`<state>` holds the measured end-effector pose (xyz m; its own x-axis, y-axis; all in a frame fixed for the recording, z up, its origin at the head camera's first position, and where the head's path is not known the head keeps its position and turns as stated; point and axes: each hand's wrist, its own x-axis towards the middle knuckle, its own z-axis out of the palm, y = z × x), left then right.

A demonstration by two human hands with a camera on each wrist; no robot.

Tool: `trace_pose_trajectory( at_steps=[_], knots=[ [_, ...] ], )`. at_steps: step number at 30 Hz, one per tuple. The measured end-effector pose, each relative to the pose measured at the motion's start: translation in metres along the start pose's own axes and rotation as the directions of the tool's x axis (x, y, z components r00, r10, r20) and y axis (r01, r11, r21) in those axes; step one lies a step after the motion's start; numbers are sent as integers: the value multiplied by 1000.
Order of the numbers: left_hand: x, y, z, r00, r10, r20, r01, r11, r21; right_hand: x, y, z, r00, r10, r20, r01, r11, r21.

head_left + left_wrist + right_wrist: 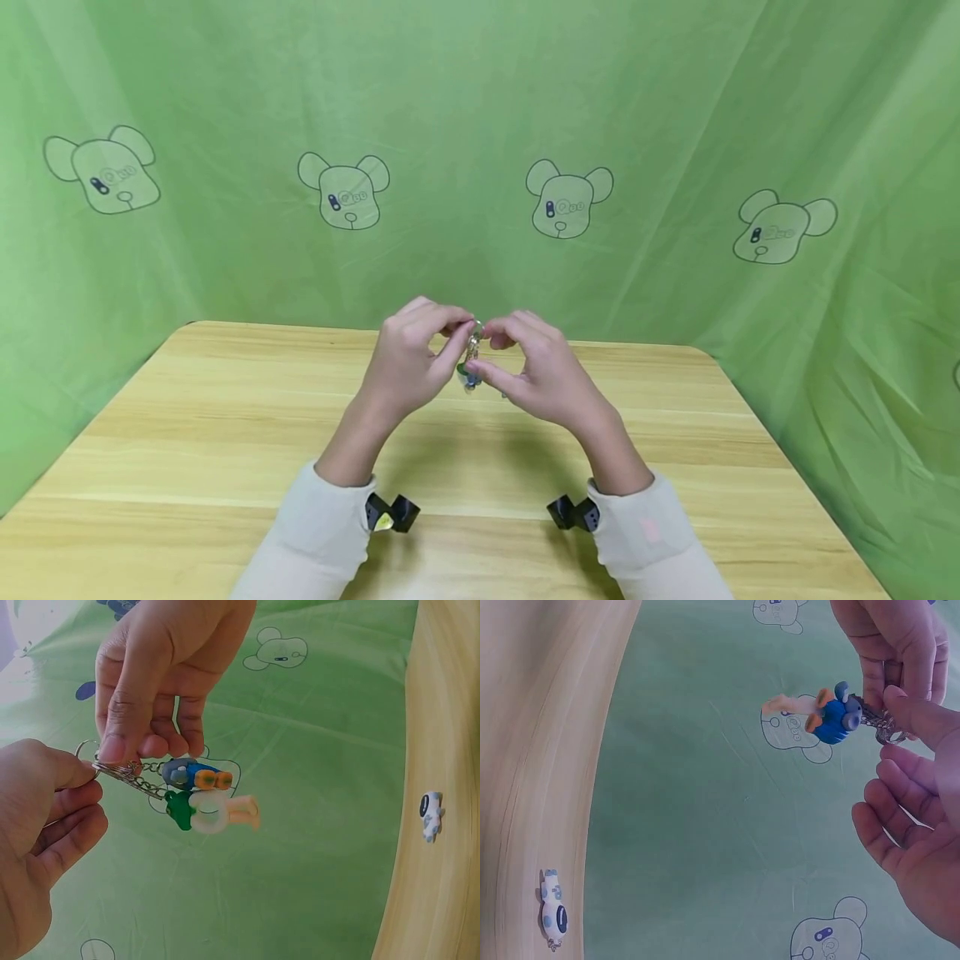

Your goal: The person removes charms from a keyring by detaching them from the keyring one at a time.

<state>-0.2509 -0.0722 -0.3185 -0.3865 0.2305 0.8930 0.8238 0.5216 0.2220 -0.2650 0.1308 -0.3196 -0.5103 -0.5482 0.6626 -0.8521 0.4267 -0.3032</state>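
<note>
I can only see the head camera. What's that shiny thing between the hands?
Observer: A key ring with short chains. The left hand and right hand both pinch it.
Operator: What's hanging off it?
Observer: A blue charm with orange bits, and a green and white charm.
Operator: Is anything lying down there?
Observer: Yes, a small white and blue figure lies on the table, apart from both hands.

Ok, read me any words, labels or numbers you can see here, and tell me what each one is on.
None can be read with certainty.
Bear-head prints on the green cloth backdrop: small marks that look like letters, too blurred to read.
Charms on the keyring pinched by both hands: no lettering visible.
Small figure on the wooden table: none visible.
</note>
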Motion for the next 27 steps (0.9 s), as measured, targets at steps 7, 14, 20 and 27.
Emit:
trace_pose_trajectory(
  at_steps=[7, 14, 20, 27],
  knots=[
    [0, 0, -1, 1000, -2, -3, 2, 1000, 6, 0, 0, 1, 1000, -19, 0, 19, 1000, -9],
    [0, 0, -1, 1000, -4, -9, 4, 1000, 0, 0, 1, 2, 1000, -20, 0, 20, 1000, 8],
    [-1, -2, -2, 1000, -10, -11, 11, 1000, 13, 1, -1, -1, 998, -52, -34, 53, 998, 24],
    [0, -1, -3, 1000, -6, -24, 6, 1000, 20, 3, -3, -3, 991, -90, -98, 89, 996, -15]
  ],
)
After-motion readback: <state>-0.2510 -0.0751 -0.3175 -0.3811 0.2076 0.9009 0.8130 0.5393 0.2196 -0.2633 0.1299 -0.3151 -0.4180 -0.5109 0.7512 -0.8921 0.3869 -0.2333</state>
